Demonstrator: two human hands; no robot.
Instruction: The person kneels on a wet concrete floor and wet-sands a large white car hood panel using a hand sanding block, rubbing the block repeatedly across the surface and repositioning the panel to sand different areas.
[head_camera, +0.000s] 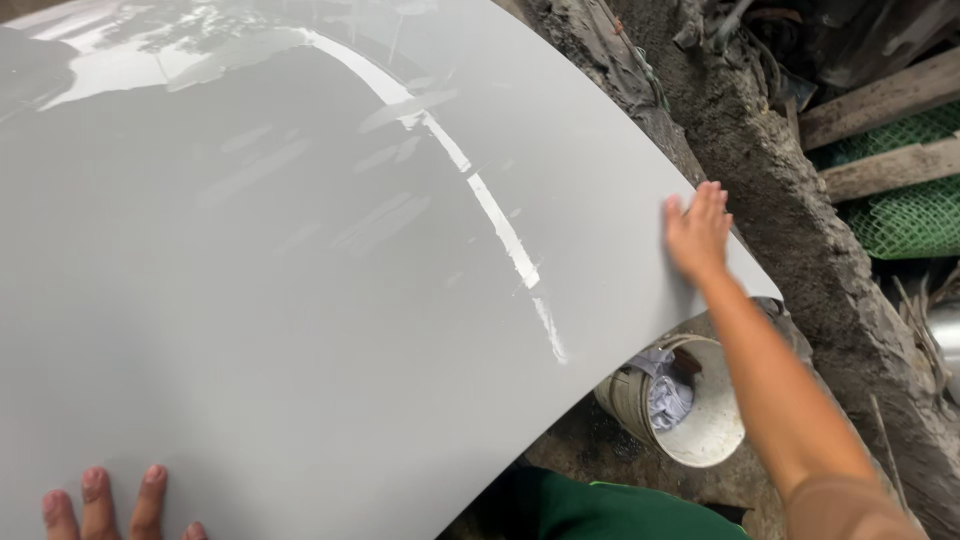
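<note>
Panel: large glossy grey sheet (300, 260), gently curved, filling most of my view from the upper left down to the lower middle.
Right hand: my right hand (697, 232) lies flat on the panel's right edge, fingers spread and pointing up, unclenched, gripping nothing; it is slightly blurred.
Left hand: only the fingertips of my left hand (110, 502) show at the bottom edge, pressed flat on the panel's surface, not closed around anything.
Reflections: pale streaks and one bright curved line run across the panel.
Bucket: dirty white bucket (690, 410) sits just below the panel's lower right corner, under my right forearm, with crumpled rags inside.
Wall: rough earthen wall (800, 230) runs beside the right edge.
Mesh: green netting (905, 215) lies beyond, between wooden planks.
</note>
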